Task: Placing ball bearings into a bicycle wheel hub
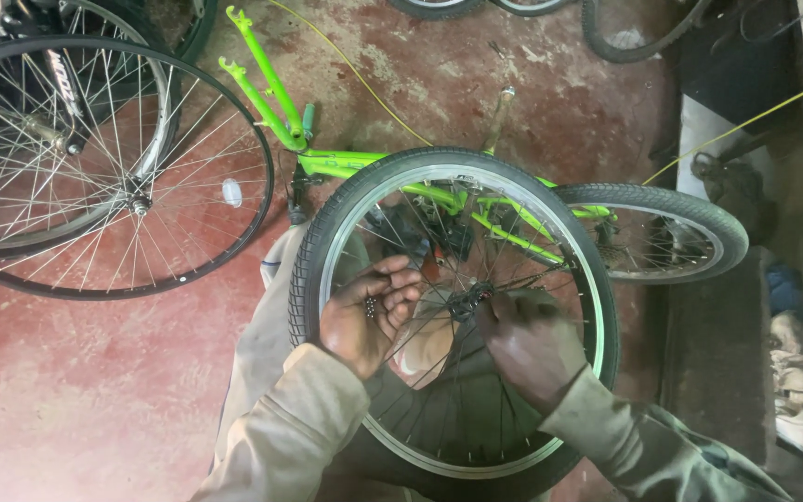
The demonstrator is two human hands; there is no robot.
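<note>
A bicycle wheel (pixel 320 232) with a black tyre and silver rim lies flat across my lap. My left hand (pixel 364 316) is cupped palm up over its spokes, holding several small dark ball bearings (pixel 370 307). My right hand (pixel 527 339) reaches through the spokes, fingertips at the black hub (pixel 468 299) in the wheel's centre. What the right fingers pinch is hidden. Both arms wear dirty beige sleeves.
A bright green bicycle frame (pixel 276 102) lies upside down on the red floor, its rear wheel (pixel 662 232) attached at right. A large spoked wheel (pixel 95 167) stands at left. Yellow cable (pixel 736 125) crosses the floor. Clutter lines the right edge.
</note>
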